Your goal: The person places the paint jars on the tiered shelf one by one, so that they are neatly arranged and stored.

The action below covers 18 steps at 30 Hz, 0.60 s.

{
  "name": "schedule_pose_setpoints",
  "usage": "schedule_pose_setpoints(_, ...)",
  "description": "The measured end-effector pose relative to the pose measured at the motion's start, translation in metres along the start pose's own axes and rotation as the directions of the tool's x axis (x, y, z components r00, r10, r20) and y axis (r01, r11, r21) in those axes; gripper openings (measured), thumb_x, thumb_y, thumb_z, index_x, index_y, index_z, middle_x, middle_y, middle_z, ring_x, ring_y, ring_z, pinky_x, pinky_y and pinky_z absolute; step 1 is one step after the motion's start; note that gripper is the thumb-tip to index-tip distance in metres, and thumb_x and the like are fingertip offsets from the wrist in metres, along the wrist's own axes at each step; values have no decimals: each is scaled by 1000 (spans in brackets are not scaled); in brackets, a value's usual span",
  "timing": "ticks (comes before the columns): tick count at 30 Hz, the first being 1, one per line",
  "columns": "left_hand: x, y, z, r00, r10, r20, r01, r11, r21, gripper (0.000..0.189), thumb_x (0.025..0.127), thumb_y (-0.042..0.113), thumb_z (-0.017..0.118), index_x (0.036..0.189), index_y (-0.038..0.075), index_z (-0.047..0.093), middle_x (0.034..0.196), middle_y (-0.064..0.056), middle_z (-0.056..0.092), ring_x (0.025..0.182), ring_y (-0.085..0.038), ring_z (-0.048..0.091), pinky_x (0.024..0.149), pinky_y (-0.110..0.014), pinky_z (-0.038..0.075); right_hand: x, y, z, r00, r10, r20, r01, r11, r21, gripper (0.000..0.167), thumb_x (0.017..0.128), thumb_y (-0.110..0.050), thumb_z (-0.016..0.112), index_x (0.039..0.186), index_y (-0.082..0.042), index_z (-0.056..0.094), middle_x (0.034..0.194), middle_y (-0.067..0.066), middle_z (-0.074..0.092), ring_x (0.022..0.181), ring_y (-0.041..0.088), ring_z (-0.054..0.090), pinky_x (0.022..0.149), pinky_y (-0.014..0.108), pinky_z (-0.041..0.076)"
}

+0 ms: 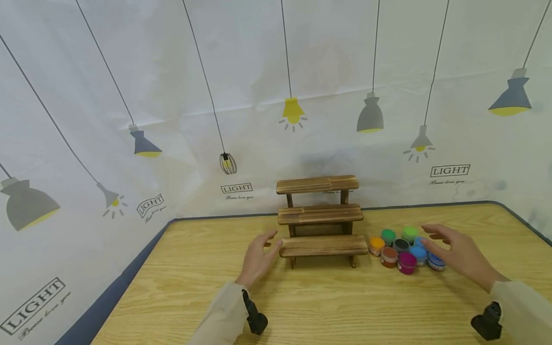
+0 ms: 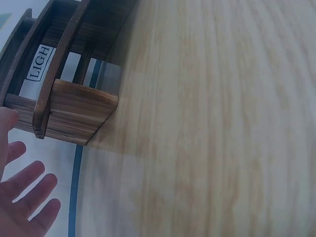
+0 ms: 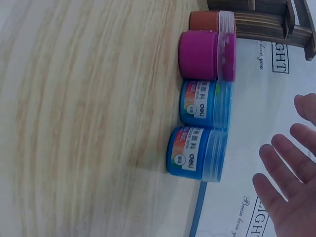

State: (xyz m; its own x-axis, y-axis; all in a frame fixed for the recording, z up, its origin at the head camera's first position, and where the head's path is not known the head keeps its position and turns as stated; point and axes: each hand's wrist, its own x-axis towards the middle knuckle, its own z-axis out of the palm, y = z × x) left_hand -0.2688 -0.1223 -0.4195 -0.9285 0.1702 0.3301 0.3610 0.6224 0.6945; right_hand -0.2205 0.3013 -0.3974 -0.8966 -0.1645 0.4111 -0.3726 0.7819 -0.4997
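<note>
A brown wooden three-step shelf stands at the back of the table. My left hand is beside the left end of its lowest step, fingers spread and holding nothing; in the left wrist view the fingers appear apart from each other. To the shelf's right sits a cluster of several small paint jars, among them an orange jar, a magenta jar and a dark blue jar. Over the right side of this cluster hovers my right hand, its fingers loose and nothing gripped.
The light wood table has a dark blue edging along its back and sides. Behind it hangs a pale wall sheet printed with lamps and the word LIGHT. A black wrist camera is strapped at the left sleeve, another camera at the right.
</note>
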Motion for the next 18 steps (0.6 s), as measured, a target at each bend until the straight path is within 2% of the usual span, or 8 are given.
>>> schedule_pose_setpoints(8,6,0,4,1000,-7,11,8,996,-84,39,91,31,51,120,5,55,105,-10,59,85,-21,56,71,-34,47,-6,10,-5,997,70,28,-70,997,7,38,89,-20,54,116,7,51,108,28,54,88,40,55,69,49,46)
schedule_pose_setpoints(11,7,1,5,999,-26,29,28,997,-77,37,90,32,51,118,8,57,103,-7,60,83,-18,56,70,-32,46,-8,15,-5,997,74,11,-74,997,-10,35,88,-19,56,112,6,54,104,25,57,82,24,60,67,43,48)
schedule_pose_setpoints(14,8,3,6,998,-41,52,45,996,-74,32,90,31,52,113,11,60,102,-4,60,81,-16,56,67,-31,46,-11,21,-4,997,82,6,-82,996,-19,35,87,-20,58,110,6,55,102,24,58,75,6,57,65,40,48)
schedule_pose_setpoints(16,8,6,6,997,-47,63,52,996,-77,28,90,29,53,111,12,62,101,-3,60,80,-16,56,66,-30,46,-13,24,-4,996,91,14,-91,996,-13,35,87,-20,58,110,7,55,101,25,58,73,-1,54,64,39,48)
schedule_pose_setpoints(18,8,7,6,997,-38,68,44,996,-81,26,90,25,53,109,11,63,100,-4,60,79,-16,56,64,-29,46,-14,27,-3,995,102,21,-102,995,-12,35,87,-21,58,109,7,55,101,25,58,73,-1,54,64,39,49)
